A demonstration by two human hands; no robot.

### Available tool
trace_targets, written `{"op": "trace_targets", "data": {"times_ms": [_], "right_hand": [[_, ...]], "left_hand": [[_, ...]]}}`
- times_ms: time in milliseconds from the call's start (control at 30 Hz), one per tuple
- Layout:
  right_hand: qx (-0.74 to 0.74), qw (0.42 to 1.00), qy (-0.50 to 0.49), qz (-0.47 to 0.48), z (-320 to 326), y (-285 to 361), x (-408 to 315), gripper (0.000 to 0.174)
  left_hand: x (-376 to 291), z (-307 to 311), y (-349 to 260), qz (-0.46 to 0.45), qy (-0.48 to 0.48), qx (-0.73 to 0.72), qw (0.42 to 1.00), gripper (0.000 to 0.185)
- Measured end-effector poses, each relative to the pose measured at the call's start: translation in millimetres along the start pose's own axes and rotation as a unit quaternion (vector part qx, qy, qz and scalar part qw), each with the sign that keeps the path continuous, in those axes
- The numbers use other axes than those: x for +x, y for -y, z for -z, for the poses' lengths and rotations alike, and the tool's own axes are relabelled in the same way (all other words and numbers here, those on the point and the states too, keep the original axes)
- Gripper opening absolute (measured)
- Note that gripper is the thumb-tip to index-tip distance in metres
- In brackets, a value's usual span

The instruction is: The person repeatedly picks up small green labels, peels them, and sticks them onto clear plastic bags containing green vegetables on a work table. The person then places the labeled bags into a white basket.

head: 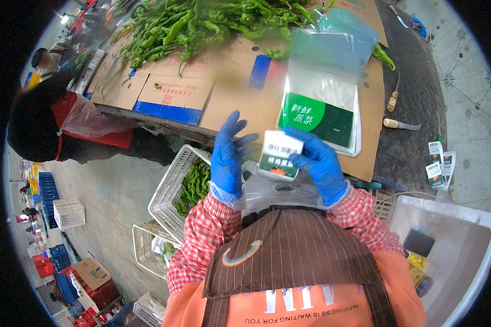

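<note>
My right hand (320,165), in a blue glove, grips a stack of printed labels (281,156) by its right side, in front of my apron. The labels bear a barcode and writing on a white and green ground. To their left my left hand (229,157), gloved too, is raised with its fingers apart and nothing in it. Just beyond the right hand lies a pile of clear plastic bags (323,110) with a green printed panel, flat on the cardboard (233,98). A large heap of long green peppers (196,28) covers the far part of the cardboard.
Two wooden-handled knives, one hooked (402,124) and one slimmer (393,100), lie at the right. Labels (437,167) hang at the table's right edge. A foam box (446,253) stands lower right. Left is a white crate (163,204) of peppers; beyond stands another person (41,118).
</note>
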State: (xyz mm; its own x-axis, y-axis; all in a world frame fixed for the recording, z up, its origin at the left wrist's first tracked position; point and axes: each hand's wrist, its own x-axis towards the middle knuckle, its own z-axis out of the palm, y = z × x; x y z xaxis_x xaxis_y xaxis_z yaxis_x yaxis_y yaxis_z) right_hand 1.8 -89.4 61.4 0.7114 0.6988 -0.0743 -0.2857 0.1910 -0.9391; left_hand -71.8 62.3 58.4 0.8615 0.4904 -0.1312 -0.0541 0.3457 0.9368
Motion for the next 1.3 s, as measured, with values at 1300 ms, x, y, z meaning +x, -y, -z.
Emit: {"op": "trace_targets", "data": {"times_ms": [1300], "right_hand": [[-0.239,0.947,-0.152,0.154,59.5,5.8,-24.2,0.029]], "left_hand": [[12.6,-42.6,15.2,0.099,0.202,0.173,0.959,0.029]]}}
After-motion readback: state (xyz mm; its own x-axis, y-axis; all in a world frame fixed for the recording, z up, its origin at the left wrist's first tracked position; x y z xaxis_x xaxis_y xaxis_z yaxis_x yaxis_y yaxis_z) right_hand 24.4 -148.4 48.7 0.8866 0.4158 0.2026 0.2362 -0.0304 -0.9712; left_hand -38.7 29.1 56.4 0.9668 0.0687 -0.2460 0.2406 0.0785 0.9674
